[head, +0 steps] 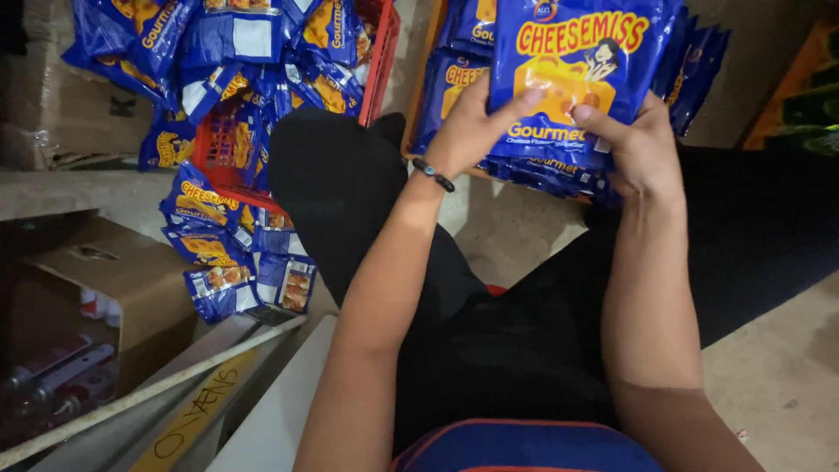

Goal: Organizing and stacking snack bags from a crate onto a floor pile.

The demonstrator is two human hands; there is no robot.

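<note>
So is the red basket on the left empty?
No, the red basket is heaped with blue snack packets, and more have spilled beside it.

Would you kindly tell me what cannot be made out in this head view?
- Stack of blue snack packets: count hidden by the top packet, whose upper edge the frame cuts off.
- Left hand and right hand: most fingers hidden behind the packets.
- Red crate: its inside is covered by loose packets.
- Cardboard box: contents too dark.

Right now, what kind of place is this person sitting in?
Probably a shop's stockroom or packing spot. Both hands hold a stack of blue snack packets, more fill a red crate, and a cardboard box sits on the bare floor.
</note>
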